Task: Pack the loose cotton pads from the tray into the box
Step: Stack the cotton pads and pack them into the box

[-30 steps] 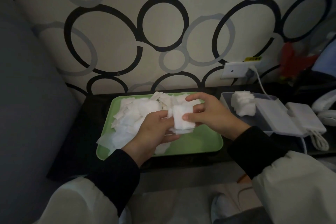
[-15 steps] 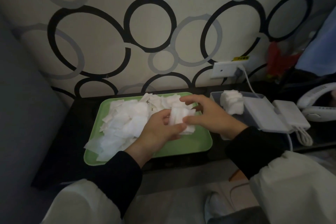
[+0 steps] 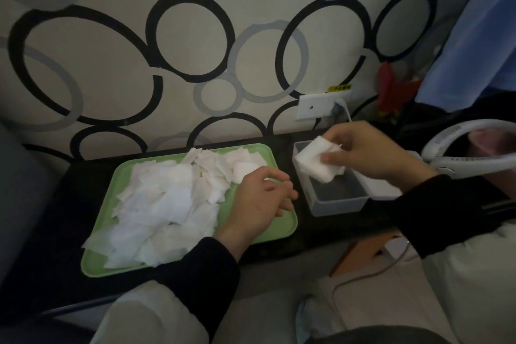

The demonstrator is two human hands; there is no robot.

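Observation:
A green tray (image 3: 282, 229) on the dark shelf holds a heap of loose white cotton pads (image 3: 170, 204). To its right stands a clear plastic box (image 3: 337, 202) with its lid swung open to the right. My right hand (image 3: 371, 152) pinches a stack of cotton pads (image 3: 314, 160) over the far end of the box. More pads lie in the box under that stack. My left hand (image 3: 262, 195) hovers over the tray's right part with loosely curled fingers and holds nothing.
A patterned wall rises right behind the shelf, with a white socket (image 3: 315, 106) and a cable above the box. A white neck fan (image 3: 472, 153) lies at the right. Red items (image 3: 393, 92) and blue cloth (image 3: 472, 36) sit beyond it.
My right hand has carried the stack of pads from above the tray rightward to the box. My left hand let go of the stack and stayed over the tray.

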